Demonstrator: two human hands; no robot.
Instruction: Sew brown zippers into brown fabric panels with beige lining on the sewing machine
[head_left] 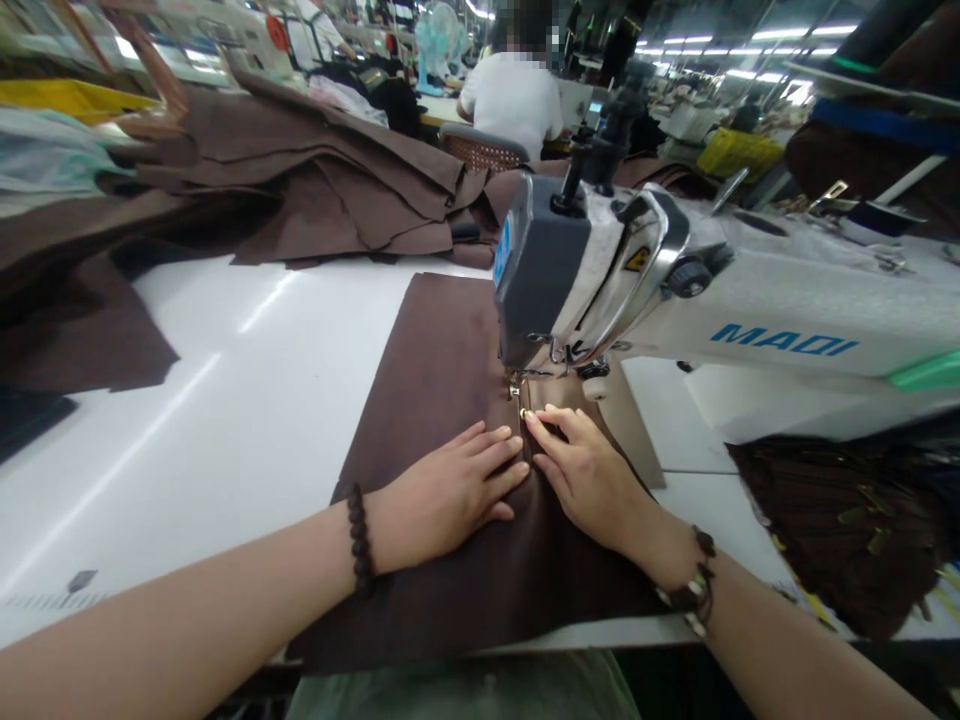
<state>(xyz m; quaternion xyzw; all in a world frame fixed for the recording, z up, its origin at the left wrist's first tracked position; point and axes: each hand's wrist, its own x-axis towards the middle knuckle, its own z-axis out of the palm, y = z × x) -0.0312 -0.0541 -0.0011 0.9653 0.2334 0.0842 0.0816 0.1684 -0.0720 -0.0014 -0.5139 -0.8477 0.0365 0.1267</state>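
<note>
A dark brown panel point(442, 350) of leather-like material lies flat under the sewing machine's presser foot point(514, 388). On its left half my left hand point(457, 485) rests palm down, fingers stretched toward the seam line. My right hand point(592, 475) lies on the other side of that line, its fingertips on the panel and its thumb apart from the index finger. The index fingertip touches a small gold-coloured metal piece point(523, 412), perhaps a zip slider, just in front of the foot. The needle is too small to make out.
The sewing machine point(780, 310) spans the right side. Stacked brown pieces point(315, 190) lie across the back left of the white table point(300, 400). Dark brown pieces with gold zip pulls point(847, 520) lie at right. A person in white point(514, 100) sits beyond.
</note>
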